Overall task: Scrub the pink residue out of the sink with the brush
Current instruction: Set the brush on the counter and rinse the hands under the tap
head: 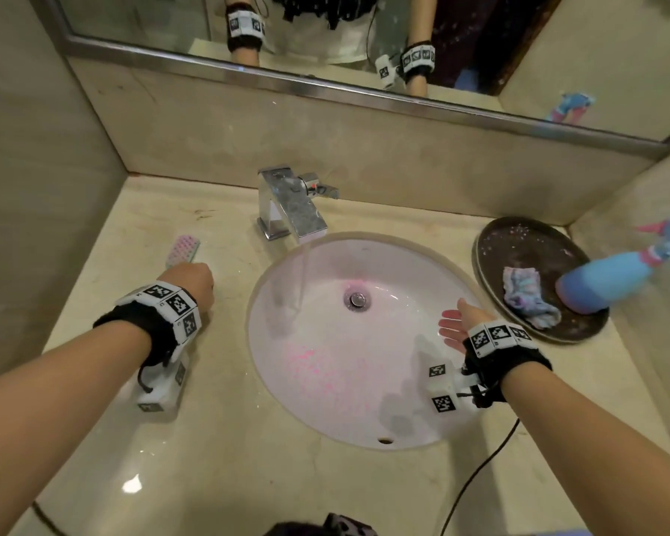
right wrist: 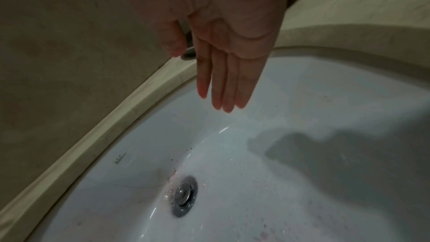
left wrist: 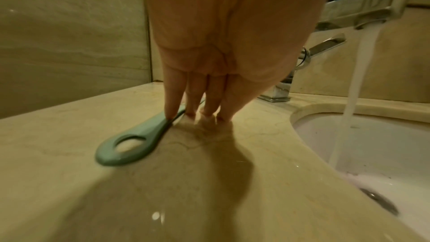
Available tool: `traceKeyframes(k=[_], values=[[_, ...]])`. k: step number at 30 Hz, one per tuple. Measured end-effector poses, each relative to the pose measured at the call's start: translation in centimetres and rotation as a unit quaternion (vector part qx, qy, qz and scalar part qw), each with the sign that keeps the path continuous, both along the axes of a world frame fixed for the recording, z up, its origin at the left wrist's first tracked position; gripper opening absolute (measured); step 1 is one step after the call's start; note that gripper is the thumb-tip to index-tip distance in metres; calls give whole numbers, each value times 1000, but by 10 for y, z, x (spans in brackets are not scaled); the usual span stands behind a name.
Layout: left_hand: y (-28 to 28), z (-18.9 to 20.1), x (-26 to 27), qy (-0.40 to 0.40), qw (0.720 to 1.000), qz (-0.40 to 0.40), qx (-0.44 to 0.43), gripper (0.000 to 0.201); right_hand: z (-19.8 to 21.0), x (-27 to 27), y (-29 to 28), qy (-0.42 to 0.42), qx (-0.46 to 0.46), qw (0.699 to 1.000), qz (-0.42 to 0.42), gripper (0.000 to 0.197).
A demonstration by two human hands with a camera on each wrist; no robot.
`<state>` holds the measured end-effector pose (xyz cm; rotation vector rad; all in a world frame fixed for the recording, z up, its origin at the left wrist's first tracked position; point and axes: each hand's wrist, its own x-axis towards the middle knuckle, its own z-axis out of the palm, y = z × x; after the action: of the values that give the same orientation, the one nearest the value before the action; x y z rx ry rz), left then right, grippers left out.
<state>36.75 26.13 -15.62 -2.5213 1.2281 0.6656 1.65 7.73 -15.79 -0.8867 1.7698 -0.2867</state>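
We find scrubbing not begun: pink residue [head: 318, 365] still speckles the sink [head: 414, 265], the brush [left wrist: 130, 143] lies on the counter under our left hand's [head: 192, 282] straight fingertips, ungripped, and our right hand [head: 459, 323] hovers flat, empty.

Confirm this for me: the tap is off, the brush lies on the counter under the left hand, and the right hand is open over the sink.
One thing is wrong: the tap is running, as the left wrist view shows. The rest holds: the brush lies on the counter under the left hand, and the right hand is open over the sink.
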Motion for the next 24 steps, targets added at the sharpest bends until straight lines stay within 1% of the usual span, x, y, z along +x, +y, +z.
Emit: traceKeyframes(k=[2, 5, 10, 12, 14, 17, 20, 24], values=[[0, 1, 1, 5, 1000, -5, 7, 24, 3, 0, 4, -18, -6, 1000, -21, 44], [-1, 0, 3, 12, 1000, -5, 8, 27, 6, 2, 13, -41, -6, 999, -27, 46], [-5, 7, -2, 35, 999, 26, -15, 29, 12, 11, 21, -71, -10, 997, -15, 47], [-7, 10, -3, 43, 997, 40, -40, 30, 13, 15, 18, -85, -19, 996, -13, 47], [-9, 13, -6, 43, 995, 65, -68, 32, 14, 19, 12, -95, -19, 995, -6, 46], [-14, 19, -20, 41, 987, 113, -106, 39, 16, 23, -2, -113, -3, 993, 31, 47], [-18, 27, -42, 38, 977, 158, -140, 37, 25, 26, -21, -123, 16, 990, 68, 46], [-19, 33, -72, 42, 945, 243, -215, 30, 37, 30, -43, -142, 13, 983, 117, 48]])
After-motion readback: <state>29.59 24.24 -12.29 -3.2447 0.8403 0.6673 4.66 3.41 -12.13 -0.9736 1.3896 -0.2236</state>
